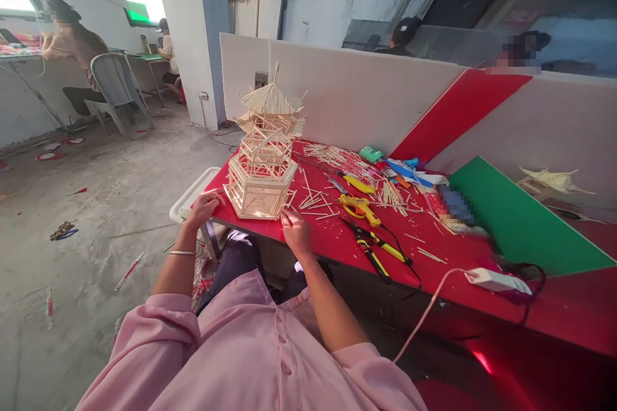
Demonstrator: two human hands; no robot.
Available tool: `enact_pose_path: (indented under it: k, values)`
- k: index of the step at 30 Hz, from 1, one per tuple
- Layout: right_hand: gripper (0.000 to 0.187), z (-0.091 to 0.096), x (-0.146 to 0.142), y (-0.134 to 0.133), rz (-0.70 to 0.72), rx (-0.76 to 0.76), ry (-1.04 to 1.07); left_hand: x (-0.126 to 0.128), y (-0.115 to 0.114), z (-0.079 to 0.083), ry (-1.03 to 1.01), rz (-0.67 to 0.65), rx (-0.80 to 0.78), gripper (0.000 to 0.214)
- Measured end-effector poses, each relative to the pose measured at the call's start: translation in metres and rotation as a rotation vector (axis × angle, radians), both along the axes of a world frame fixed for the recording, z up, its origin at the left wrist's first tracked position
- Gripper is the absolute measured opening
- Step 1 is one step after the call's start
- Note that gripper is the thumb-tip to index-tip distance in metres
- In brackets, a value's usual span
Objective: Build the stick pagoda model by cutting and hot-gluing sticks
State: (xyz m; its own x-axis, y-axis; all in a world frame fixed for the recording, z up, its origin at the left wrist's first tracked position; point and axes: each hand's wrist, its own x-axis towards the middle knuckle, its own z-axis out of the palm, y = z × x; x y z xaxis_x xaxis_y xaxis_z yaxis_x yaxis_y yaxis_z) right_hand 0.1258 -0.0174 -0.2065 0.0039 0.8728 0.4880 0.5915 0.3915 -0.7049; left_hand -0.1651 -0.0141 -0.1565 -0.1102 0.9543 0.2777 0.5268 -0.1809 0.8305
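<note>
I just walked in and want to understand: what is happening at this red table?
A person in a pink shirt sits at the red table, facing a tall tower model built from thin wooden sticks. The left hand rests on the table corner beside the model's base. The right hand is at the front of the base, and it is unclear whether it pinches a stick. To the right lie loose sticks and yellow-handled cutters. Further back, other people sit at desks.
</note>
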Motion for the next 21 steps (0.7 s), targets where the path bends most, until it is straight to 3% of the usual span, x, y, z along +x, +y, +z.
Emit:
enact_pose_path:
  k: [12, 21]
  values:
    - [0.027, -0.0034, 0.0018, -0.0011, -0.013, 0.008, 0.020, -0.0043, -0.0046, 0.0050, -0.104, -0.050, 0.013, 0.013]
    - [0.026, 0.0025, 0.0019, -0.0047, -0.007, -0.023, 0.040, -0.0018, -0.0034, 0.0024, -0.139, -0.073, -0.048, 0.021]
